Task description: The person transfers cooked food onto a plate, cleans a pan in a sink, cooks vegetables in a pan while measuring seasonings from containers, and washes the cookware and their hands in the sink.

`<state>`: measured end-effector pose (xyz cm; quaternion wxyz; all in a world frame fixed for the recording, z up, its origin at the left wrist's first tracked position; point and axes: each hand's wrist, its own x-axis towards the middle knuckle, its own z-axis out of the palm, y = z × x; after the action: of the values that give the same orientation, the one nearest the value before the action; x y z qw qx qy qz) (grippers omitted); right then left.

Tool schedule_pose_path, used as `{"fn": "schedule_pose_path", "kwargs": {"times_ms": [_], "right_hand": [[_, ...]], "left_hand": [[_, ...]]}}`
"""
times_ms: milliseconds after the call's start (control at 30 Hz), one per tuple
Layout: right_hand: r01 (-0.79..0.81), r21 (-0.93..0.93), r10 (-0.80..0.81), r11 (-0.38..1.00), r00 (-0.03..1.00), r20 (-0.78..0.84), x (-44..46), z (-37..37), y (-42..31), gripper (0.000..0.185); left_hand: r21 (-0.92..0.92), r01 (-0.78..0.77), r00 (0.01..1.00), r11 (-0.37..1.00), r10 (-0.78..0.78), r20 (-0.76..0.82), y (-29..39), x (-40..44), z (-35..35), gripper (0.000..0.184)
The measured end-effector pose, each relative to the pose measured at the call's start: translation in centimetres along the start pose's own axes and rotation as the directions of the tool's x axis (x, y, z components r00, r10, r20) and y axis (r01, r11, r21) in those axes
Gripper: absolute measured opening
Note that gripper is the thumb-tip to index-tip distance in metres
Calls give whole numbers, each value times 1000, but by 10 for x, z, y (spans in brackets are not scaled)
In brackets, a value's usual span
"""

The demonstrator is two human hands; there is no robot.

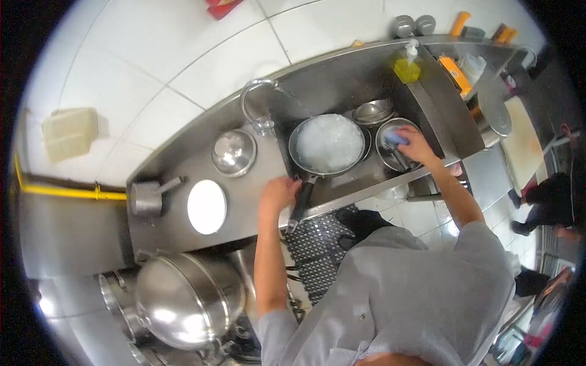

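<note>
In the sink sits a frying pan (295, 148) filled with whitish, foamy-looking water, its black handle (303, 198) reaching over the front edge. My left hand (281, 194) is closed at that handle, with the fingertips against its side. My right hand (417, 148) pinches a blue sponge (395, 137) inside a round metal bowl (386, 160). Some dark item in the bowl is too blurred to name. Behind the bowl lies another shallow metal bowl (372, 111). A thin stream of water runs from the curved tap (249, 97) towards the pan.
On the left drainboard are a metal dome-shaped item (234, 154), a white plate (207, 207) and a small saucepan (146, 199). A yellow soap bottle (408, 70) stands at the sink's back right. Large steel pots (183, 299) stand below left. Another person (540, 201) is at far right.
</note>
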<state>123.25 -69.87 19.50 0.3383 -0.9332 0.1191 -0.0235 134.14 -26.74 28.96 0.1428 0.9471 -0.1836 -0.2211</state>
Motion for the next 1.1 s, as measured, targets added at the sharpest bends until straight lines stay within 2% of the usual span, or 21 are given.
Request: {"fn": "schedule_pose_path", "kwargs": {"times_ms": [33, 67, 133, 167, 233, 300, 367, 400, 467, 500, 533, 567, 600, 633, 700, 767, 833, 967, 1000, 1033, 1100], "right_hand": [[284, -50, -283, 958, 959, 16, -7, 9, -9, 52], [412, -51, -406, 910, 909, 95, -5, 14, -30, 50], [585, -34, -556, 810, 786, 271, 16, 33, -65, 48], [604, -23, -578, 796, 772, 266, 36, 51, -69, 48], [624, 127, -567, 771, 582, 582, 64, 103, -71, 46], [305, 314, -431, 899, 495, 755, 93, 141, -95, 40], [241, 479, -521, 844, 576, 630, 105, 183, -118, 36], [259, 494, -546, 830, 555, 627, 117, 200, -134, 36], [15, 506, -333, 862, 769, 545, 131, 236, -158, 38], [6, 516, -342, 856, 756, 558, 140, 255, -168, 38], [-64, 572, -145, 818, 939, 312, 151, 273, -176, 39], [-118, 633, 107, 765, 993, 56, 154, 293, -175, 41], [-85, 573, 97, 815, 995, 10, 148, 312, -170, 41], [-108, 574, 106, 812, 994, 37, 132, 312, -159, 41], [-34, 629, -244, 776, 904, 351, 113, 282, -140, 38], [-24, 576, -245, 817, 890, 386, 132, 280, -146, 34], [-154, 568, 111, 808, 988, 109, 187, 308, -156, 29], [-254, 680, 299, 688, 953, 54, 184, 315, -161, 27], [-216, 625, 87, 750, 969, 230, 166, 307, -161, 30], [-162, 578, -112, 800, 906, 409, 144, 290, -161, 33], [-174, 508, -177, 844, 803, 569, 104, 237, -156, 41]], "left_hand": [[-15, 59, 994, 998, -57, 98, -4, -21, 11, 39], [-41, 85, 990, 996, -80, 121, -8, -43, 32, 39], [-36, 24, 989, 999, -29, -147, -9, -69, 59, 53], [-3, 64, 985, 998, -64, -163, -11, -73, 76, 61], [8, 126, 962, 992, -120, -246, -4, -77, 89, 54], [28, 105, 927, 994, -88, -364, -1, -78, 90, 48], [-20, 193, 948, 981, -192, -254, 8, -73, 82, 48], [20, 224, 942, 974, -211, -262, 8, -69, 85, 47], [71, 265, 935, 962, -239, -261, 13, -68, 81, 48], [76, 283, 933, 956, -256, -254, 16, -67, 78, 48], [77, 300, 930, 951, -274, -245, 19, -63, 76, 48], [54, 305, 925, 951, -282, -256, 21, -62, 75, 48], [34, 309, 921, 951, -289, -262, 22, -65, 77, 48], [37, 324, 921, 945, -307, -241, 22, -69, 78, 48], [58, 345, 909, 937, -318, -270, 24, -61, 77, 48], [35, 375, 908, 926, -359, -215, 31, -63, 73, 48], [5, 374, 904, 927, -364, -226, 28, -59, 73, 48], [38, 369, 894, 929, -344, -287, 24, -58, 79, 47], [-33, 388, 896, 921, -386, -221, 27, -56, 73, 48], [-39, 387, 897, 921, -386, -216, 24, -52, 69, 48], [-210, 408, 913, 888, -402, 73, 9, -42, 63, 49]]}}
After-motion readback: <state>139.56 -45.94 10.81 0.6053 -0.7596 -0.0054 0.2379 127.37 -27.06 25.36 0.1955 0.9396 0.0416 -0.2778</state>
